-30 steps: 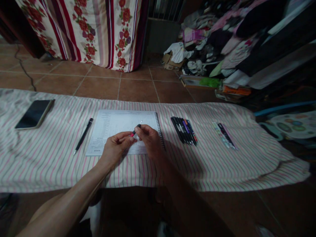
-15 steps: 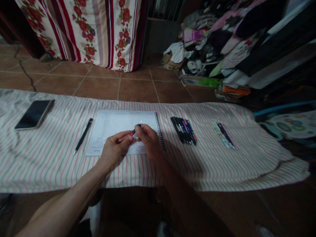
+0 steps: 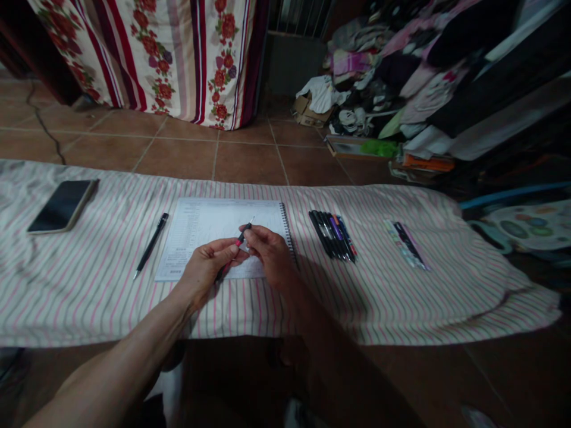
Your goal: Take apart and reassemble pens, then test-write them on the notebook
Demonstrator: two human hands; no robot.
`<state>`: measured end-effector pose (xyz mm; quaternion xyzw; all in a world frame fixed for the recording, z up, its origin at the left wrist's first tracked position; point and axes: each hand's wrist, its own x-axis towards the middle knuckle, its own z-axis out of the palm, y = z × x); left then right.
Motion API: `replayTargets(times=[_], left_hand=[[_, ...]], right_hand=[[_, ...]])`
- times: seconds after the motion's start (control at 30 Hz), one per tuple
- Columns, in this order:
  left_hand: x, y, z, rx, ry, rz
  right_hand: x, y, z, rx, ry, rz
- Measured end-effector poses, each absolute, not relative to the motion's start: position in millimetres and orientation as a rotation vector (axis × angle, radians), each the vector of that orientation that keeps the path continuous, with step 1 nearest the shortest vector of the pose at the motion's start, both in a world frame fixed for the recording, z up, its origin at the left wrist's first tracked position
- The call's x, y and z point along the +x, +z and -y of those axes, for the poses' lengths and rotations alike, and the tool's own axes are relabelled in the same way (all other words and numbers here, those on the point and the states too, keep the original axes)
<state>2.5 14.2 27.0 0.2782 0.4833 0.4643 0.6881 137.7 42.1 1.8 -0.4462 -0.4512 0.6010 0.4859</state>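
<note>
Shifted leftward, the pen (image 3: 241, 236) pinched by left hand (image 3: 209, 261) and right hand (image 3: 271, 251) points diagonally forward-right.

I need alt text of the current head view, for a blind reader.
The left hand and right hand hold a red-and-black pen over a notebook on a striped cloth. A black pen and phone lie to the left; a row of pens and a few slim items to the right.
</note>
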Motion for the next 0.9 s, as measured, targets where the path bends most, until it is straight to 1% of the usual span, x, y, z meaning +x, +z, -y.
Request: replayTargets(times=[0.2,0.47,0.77,0.9], left_hand=[[4,26,-14,0.594,1.051,-1.111],[5,27,-13,0.657,1.104,-1.148],[1,32,-16,0.622,1.112,-1.217],[-4,35,-20,0.562,1.144,-1.232]], right_hand=[[131,4,-44,-1.176,1.398,1.022],[129,6,-42,-1.22,1.333,1.092],[138,12,-43,-1.189,1.415,1.038],[152,16,-49,-1.275,1.33,0.927]])
